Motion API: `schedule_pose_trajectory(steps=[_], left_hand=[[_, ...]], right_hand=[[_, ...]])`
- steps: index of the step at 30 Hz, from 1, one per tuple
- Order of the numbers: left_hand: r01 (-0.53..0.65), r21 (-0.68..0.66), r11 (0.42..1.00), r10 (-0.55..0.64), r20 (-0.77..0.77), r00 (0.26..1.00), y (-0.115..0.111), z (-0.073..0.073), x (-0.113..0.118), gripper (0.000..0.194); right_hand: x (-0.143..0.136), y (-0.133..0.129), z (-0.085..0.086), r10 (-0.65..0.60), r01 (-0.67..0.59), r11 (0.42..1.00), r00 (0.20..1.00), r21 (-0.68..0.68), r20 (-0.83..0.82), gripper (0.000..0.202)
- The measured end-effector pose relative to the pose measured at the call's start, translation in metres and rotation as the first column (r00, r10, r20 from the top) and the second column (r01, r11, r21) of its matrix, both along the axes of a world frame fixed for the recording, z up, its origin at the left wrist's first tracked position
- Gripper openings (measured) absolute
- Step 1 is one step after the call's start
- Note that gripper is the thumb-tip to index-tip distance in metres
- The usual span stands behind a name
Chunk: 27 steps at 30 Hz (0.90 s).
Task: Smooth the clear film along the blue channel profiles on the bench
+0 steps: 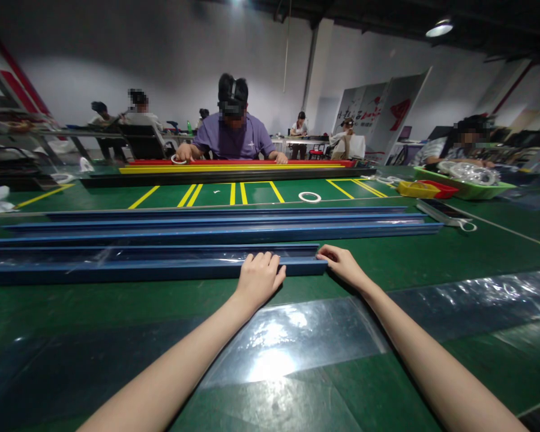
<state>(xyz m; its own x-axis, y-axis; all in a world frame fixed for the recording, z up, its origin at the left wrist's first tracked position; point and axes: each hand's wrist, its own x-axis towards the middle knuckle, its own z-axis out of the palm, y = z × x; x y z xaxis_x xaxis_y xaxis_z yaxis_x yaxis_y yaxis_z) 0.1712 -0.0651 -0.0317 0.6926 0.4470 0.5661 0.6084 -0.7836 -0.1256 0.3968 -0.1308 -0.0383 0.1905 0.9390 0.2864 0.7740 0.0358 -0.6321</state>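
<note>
Channel (153,273), likely light yet stiff, suits holding by the wall (216,270) under the clasping left grip (260,279), the right grip's (342,264) closure being unclear.

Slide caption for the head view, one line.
Left hand on a blue channel, right hand at its end; clear film on the green table.

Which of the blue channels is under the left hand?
The front blue channel, its right end by the right hand; the other blue channels lie farther back, untouched.
</note>
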Motion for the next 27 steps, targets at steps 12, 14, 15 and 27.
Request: schedule_pose_trajectory(steps=[12, 14, 15, 27], left_hand=[[0.000, -0.240, 0.971, -0.031, -0.124, 0.992, 0.008, 0.016, -0.003, 0.038], [0.012, -0.279, 0.960, -0.055, -0.146, 0.988, 0.012, 0.018, -0.004, 0.039], [0.020, -0.297, 0.955, -0.070, -0.160, 0.985, 0.014, 0.020, -0.005, 0.039], [0.043, -0.339, 0.940, -0.127, -0.230, 0.965, 0.019, 0.026, -0.011, 0.039]], right_hand=[[0.004, 0.001, -0.002, -0.024, 0.023, 1.000, 0.996, -0.016, -0.086, 0.023], [0.005, 0.001, -0.002, -0.028, 0.026, 0.999, 0.993, -0.022, -0.111, 0.024], [0.005, 0.001, -0.001, -0.031, 0.028, 0.999, 0.992, -0.028, -0.123, 0.024], [0.002, 0.001, 0.001, -0.077, 0.077, 0.997, 0.994, -0.002, -0.073, 0.023]])
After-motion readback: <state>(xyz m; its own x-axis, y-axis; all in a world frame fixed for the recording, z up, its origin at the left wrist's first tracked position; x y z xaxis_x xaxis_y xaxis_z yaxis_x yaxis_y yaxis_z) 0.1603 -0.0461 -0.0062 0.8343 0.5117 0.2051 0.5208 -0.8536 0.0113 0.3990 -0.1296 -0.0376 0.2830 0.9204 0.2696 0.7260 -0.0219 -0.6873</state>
